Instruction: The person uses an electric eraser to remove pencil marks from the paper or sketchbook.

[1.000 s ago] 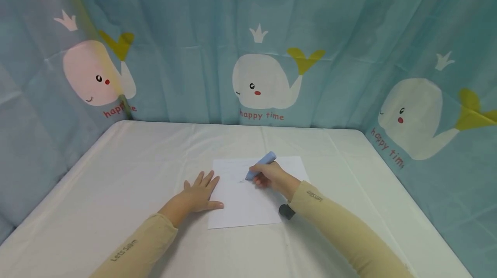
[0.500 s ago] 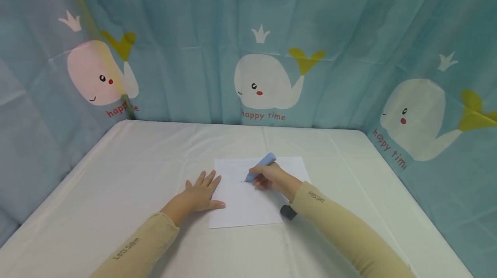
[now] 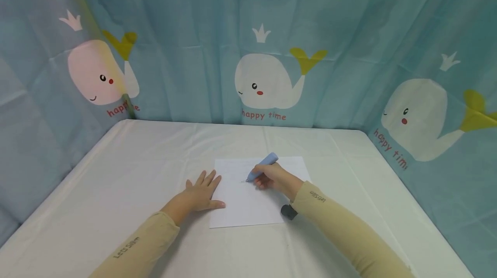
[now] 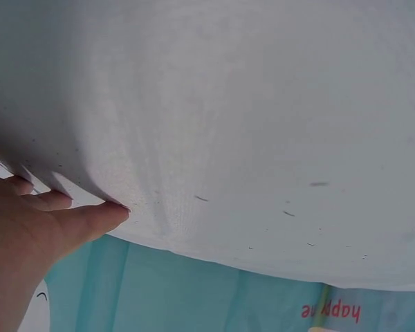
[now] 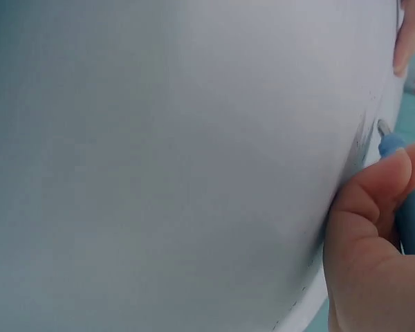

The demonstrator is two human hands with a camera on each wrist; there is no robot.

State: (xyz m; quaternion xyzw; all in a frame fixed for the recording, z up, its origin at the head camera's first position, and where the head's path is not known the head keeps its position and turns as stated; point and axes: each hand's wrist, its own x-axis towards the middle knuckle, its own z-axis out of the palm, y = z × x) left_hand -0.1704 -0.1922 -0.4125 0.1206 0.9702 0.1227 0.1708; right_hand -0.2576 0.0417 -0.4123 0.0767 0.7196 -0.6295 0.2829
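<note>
A sheet of white paper (image 3: 240,209) lies on the table in the head view. My left hand (image 3: 199,195) rests with fingers spread at the paper's left edge; the thumb and some fingertips lie on the sheet. Over the upper middle of the paper, my right hand (image 3: 273,177) pinches a thick light-blue pen (image 3: 268,159), tilted with its tip down and left. Faint short dark marks show beside the tip. In the right wrist view, the pen's (image 5: 391,144) metallic tip projects past the thumb. My left hand (image 4: 41,228) also shows in the left wrist view, fingers extended.
A white cloth covers the table (image 3: 147,161). Next to the right sleeve cuff is a small dark rounded object (image 3: 288,212), partly hidden by the sleeve. Blue curtains (image 3: 186,83) printed with whales hang behind and at both sides of the table.
The pen's tip and my right hand have shifted very slightly on the paper near the faint marks. My left hand stays in place; the head view has moved a little.
</note>
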